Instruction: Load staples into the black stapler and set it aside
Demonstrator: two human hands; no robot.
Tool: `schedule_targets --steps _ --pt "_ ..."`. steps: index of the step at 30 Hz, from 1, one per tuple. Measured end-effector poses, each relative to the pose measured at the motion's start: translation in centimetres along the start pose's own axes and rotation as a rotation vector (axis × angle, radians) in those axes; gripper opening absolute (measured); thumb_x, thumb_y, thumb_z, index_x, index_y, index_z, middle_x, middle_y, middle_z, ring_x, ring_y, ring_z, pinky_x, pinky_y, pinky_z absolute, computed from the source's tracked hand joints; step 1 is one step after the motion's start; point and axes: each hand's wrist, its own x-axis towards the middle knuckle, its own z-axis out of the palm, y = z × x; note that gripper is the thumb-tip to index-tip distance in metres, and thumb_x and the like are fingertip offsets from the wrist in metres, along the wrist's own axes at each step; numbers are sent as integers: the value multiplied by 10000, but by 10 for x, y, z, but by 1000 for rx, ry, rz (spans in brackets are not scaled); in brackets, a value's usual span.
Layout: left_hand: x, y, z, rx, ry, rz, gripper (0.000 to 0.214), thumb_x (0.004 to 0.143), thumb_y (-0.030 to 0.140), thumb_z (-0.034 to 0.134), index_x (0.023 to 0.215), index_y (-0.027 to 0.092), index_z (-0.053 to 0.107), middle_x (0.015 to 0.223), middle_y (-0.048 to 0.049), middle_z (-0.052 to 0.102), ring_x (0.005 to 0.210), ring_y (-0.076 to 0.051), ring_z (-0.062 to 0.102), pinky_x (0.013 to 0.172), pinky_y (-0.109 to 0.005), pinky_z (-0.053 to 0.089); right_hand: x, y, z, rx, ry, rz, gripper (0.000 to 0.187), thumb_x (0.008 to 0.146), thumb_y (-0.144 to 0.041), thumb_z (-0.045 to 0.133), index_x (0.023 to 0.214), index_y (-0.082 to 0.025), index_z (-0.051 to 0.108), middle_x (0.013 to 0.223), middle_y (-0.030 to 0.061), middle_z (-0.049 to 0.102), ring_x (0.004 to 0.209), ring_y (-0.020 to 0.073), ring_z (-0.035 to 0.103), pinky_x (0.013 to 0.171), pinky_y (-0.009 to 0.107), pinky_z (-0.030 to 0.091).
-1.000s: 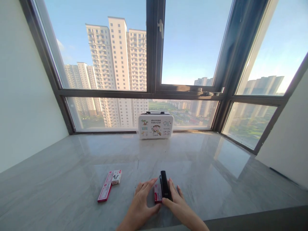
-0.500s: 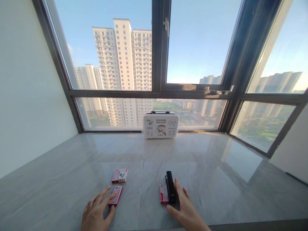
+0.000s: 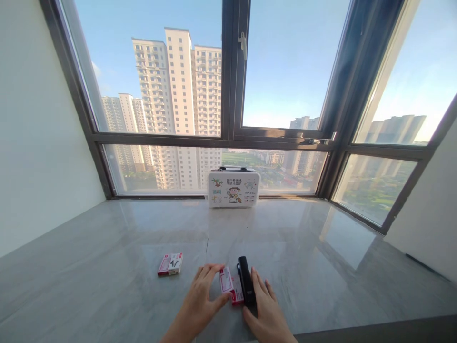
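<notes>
A small pink-and-white box (image 3: 226, 281) is pinched between the thumb and fingers of my left hand (image 3: 200, 296), tilted against the left edge of a second pink-and-white box (image 3: 237, 295). That second box lies on the counter, pressed close to the left side of a black stapler (image 3: 245, 281). My right hand (image 3: 266, 305) rests along the stapler's right side, fingers against it and thumb at its near end. Further left, a third pink-and-white box (image 3: 170, 265), with a stapler picture on it, lies flat by itself.
The grey marble-look counter (image 3: 117, 267) runs up to the window frame (image 3: 171, 196). A white carry case (image 3: 233, 189) with cartoon prints and a black handle stands upright against the glass. A white wall (image 3: 35, 143) rises on the left.
My left hand has carried its box rightward to the one beside the stapler. My right hand has drawn closer against the stapler. The view has turned slightly right.
</notes>
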Motion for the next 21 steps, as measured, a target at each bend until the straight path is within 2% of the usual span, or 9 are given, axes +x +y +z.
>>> schedule_targets --steps 3,5,9,13,15,17,19,21 --pt "11 11 24 -37 -115 16 636 749 376 770 1345 305 559 1319 -29 615 1250 -255 506 1079 -354 409 1 -6 -2 -79 -30 25 882 777 -203 427 1597 -86 123 1646 37 73 1535 201 61 1268 444 86" --pt "13 9 34 -53 -135 16 691 704 349 804 1347 304 554 1291 -24 634 1218 -257 518 1058 -344 412 2 -8 -2 -124 -54 46 868 784 -193 408 1588 -39 118 1642 58 57 1534 203 61 1268 440 91" --pt "14 1 40 -68 -139 27 719 664 353 838 1328 314 566 1237 -16 658 1166 -255 541 1022 -334 424 2 -9 -2 -125 -58 47 870 789 -202 413 1583 -13 111 1644 77 46 1534 202 53 1271 425 86" --pt "11 5 39 -96 -172 54 811 685 424 837 1415 335 494 1309 -32 630 1220 -276 525 1060 -378 416 -2 -8 -2 -69 7 31 926 752 -206 462 1601 -95 111 1658 54 42 1536 193 11 1270 423 78" --pt "8 2 30 -120 -135 72 817 758 490 780 1476 340 421 1406 -45 573 1293 -280 484 1107 -407 387 -4 -7 -2 -29 31 29 966 718 -204 487 1605 -125 114 1664 49 28 1538 201 -1 1266 437 91" --pt "6 -12 12 -139 -27 34 660 869 525 653 1464 336 437 1419 -46 565 1302 -263 489 1110 -408 390 -5 -6 -2 -2 42 28 1011 682 -196 500 1607 -125 96 1668 58 16 1540 211 6 1265 447 93" --pt "4 -41 -15 -129 132 -90 457 966 511 486 1378 320 531 1295 -42 643 1189 -237 577 1033 -381 457 -6 -4 -1 5 55 23 1033 670 -190 505 1607 -122 76 1672 66 19 1541 219 22 1265 450 89" --pt "-1 -80 -43 -55 276 -239 425 984 515 391 1264 290 618 1121 -37 707 1020 -230 647 912 -358 517 -6 -4 1 0 79 17 1011 701 -204 515 1610 -136 76 1675 61 44 1542 228 41 1266 449 95"
